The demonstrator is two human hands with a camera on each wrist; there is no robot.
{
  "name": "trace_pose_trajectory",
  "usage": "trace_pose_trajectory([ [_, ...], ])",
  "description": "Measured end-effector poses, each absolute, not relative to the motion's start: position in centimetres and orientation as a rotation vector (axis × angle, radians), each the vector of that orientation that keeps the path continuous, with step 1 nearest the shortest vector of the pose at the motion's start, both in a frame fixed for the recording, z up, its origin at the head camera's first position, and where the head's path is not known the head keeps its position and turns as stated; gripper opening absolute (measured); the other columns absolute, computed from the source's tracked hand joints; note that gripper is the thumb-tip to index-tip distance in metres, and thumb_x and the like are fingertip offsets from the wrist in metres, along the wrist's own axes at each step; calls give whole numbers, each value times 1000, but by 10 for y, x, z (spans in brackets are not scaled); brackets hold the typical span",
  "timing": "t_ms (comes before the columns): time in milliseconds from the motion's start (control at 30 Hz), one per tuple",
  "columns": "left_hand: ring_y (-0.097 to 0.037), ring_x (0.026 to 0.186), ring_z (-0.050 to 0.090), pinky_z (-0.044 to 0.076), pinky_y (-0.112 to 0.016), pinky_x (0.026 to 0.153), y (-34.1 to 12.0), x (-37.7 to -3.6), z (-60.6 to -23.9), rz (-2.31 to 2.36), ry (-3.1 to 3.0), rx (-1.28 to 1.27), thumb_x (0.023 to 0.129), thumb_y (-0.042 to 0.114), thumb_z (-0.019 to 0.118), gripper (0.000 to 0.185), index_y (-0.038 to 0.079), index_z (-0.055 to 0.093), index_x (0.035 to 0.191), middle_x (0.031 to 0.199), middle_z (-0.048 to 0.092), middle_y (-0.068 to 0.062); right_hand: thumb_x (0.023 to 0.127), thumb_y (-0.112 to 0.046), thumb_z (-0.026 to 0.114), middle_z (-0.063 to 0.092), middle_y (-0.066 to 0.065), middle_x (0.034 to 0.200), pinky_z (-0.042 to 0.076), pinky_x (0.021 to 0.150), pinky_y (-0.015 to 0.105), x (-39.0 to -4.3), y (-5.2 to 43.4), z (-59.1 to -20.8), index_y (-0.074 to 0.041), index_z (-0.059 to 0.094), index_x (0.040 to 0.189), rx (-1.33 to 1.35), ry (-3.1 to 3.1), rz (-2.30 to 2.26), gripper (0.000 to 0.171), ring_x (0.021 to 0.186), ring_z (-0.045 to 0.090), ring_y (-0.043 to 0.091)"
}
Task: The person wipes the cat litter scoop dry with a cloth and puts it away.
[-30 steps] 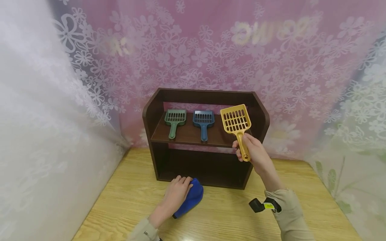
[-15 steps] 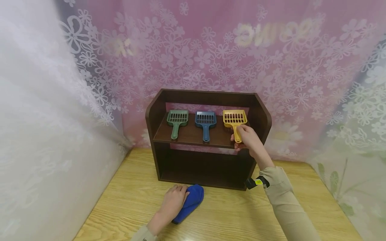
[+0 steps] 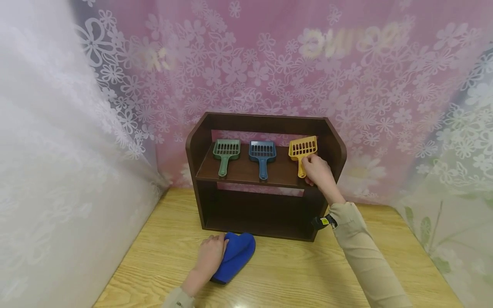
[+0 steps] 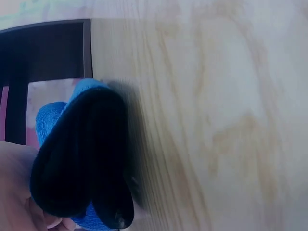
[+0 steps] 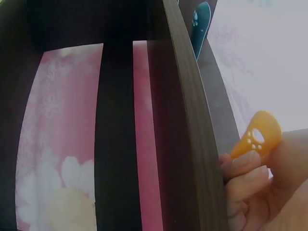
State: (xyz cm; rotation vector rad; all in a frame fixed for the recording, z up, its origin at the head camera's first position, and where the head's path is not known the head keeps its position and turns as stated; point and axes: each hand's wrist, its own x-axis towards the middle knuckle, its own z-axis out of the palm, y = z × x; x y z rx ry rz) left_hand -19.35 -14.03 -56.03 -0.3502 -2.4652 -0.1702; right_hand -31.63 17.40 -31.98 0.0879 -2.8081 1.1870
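Note:
My right hand (image 3: 319,170) grips the handle of a yellow cat litter scoop (image 3: 303,146), over the right end of the upper shelf. The scoop is slightly tilted, and I cannot tell whether it touches the board. In the right wrist view, fingers (image 5: 248,183) curl round its handle end (image 5: 263,130), which has a paw-print cutout. A green litter scoop (image 3: 227,149) and a blue litter scoop (image 3: 262,153) lie to its left, handles forward. On the table, my left hand (image 3: 210,254) holds a blue plush cloth (image 3: 236,259) with black edging (image 4: 82,144) by its left side.
The dark brown two-tier shelf (image 3: 254,183) stands at the back of the wooden table (image 3: 292,273). Its side panels rise beside the scoops. A pink floral curtain (image 3: 250,64) hangs behind, with pale curtains (image 3: 77,171) at the sides.
My right hand has lowered the yellow scoop from in front of the shelf onto or just over the upper board, then shifted and tilted it. My left hand and the cloth have moved slightly left.

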Motion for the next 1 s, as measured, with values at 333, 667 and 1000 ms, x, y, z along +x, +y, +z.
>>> trace_pose_trajectory([
  [333,-26,63,64,50,-38,55,-156,-193,-561,-147,-2440,-301,87,16,78,20,4,63,82,68,69,-9,105,-29,38,50,1,52,45,48,28,-324,179,-318,-8,51,75,151,-2900,970,39,42,51,12],
  [667,-28,61,64,52,-41,54,-164,-194,-557,-231,-2496,-239,91,15,75,19,4,62,83,69,68,-11,103,-32,51,57,3,57,49,48,26,-322,177,-317,-4,59,88,152,-2932,951,33,44,56,12],
  [1000,-28,64,65,52,-40,53,-180,-196,-554,-374,-2478,-143,92,14,75,14,2,68,95,77,69,-12,104,-29,52,59,9,60,48,47,29,-301,175,-320,3,47,109,135,-2789,947,33,42,59,17],
])
